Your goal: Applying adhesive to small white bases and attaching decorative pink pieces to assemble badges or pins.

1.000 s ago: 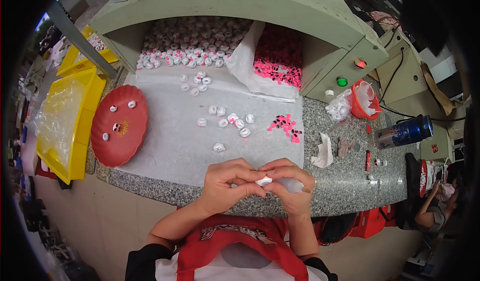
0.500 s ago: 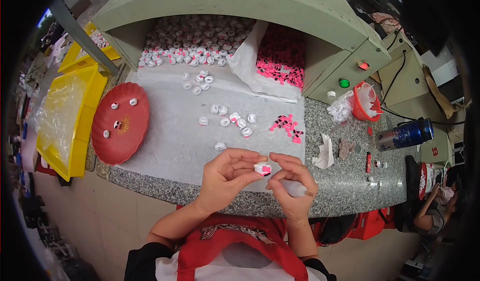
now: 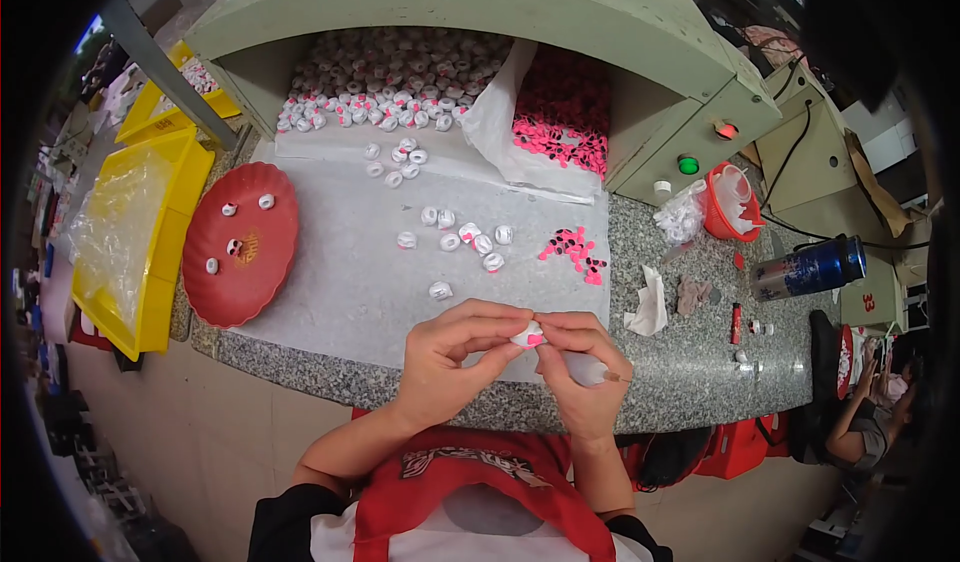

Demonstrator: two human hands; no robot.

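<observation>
Between the fingertips of my left hand (image 3: 450, 357) is a small white rounded piece (image 3: 528, 336) with a pink patch on its front. The fingertips of my right hand (image 3: 585, 362) press against the same piece from the other side. A translucent squeeze bottle (image 3: 587, 368) with a brownish tip is tucked in the right hand; its far end is hidden by the fingers. On the white sheet (image 3: 340, 292) beyond my hands lie several similar white pieces (image 3: 450, 243). To their right is a scatter of pink and black bits (image 3: 570, 252).
A red scalloped plate (image 3: 215, 287) at the left holds several pieces. Yellow trays (image 3: 155, 292) stand beyond it. A pale green housing (image 3: 450, 7) arches over heaped white pieces (image 3: 400, 77) and pink bits (image 3: 560, 142). At right are a red cup (image 3: 735, 224), a blue can (image 3: 815, 270) and crumpled tissue (image 3: 650, 304).
My right fingers have closed in on the white piece and now press on it. The piece has turned slightly, and its dark spot no longer shows. My left hand stays nearly still.
</observation>
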